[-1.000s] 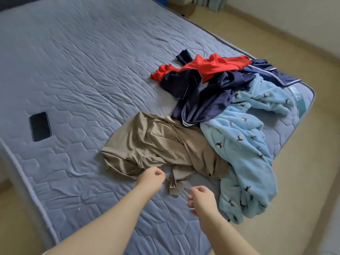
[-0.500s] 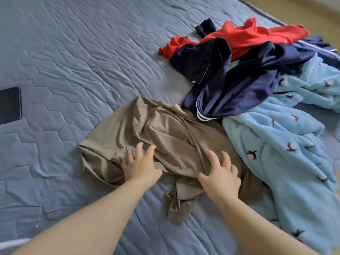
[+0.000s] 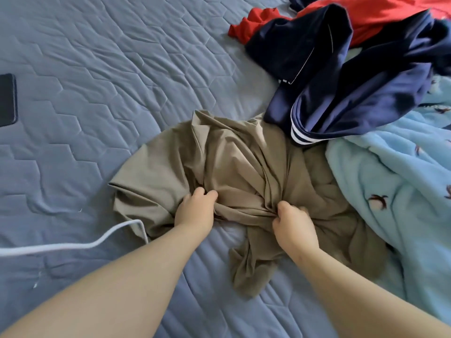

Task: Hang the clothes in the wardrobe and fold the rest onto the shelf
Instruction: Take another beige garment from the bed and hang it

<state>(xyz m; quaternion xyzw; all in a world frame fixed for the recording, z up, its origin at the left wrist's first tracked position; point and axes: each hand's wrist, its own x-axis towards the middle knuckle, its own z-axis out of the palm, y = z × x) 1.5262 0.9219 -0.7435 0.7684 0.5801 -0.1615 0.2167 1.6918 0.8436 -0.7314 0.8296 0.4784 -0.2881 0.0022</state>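
Observation:
A crumpled khaki garment (image 3: 234,154) lies in the middle of the grey-blue quilted mattress (image 3: 97,69). My left hand (image 3: 195,208) grips a bunch of its cloth near the left side, fingers curled into the folds. My right hand (image 3: 292,223) grips another bunch a little to the right. Behind it lie a navy garment with white stripes (image 3: 341,76) and a red garment (image 3: 380,18). A light blue fleece garment with small bird prints (image 3: 395,191) spreads along the right.
A black phone (image 3: 7,100) lies flat at the mattress's left edge. A pale blue piping cord (image 3: 73,245) of the mattress edge curls loose at the lower left, reaching under the khaki garment.
My view has moved closer to the pile. Both hands went from hovering, to lying spread on the khaki garment, to curling and gathering its cloth into bunches.

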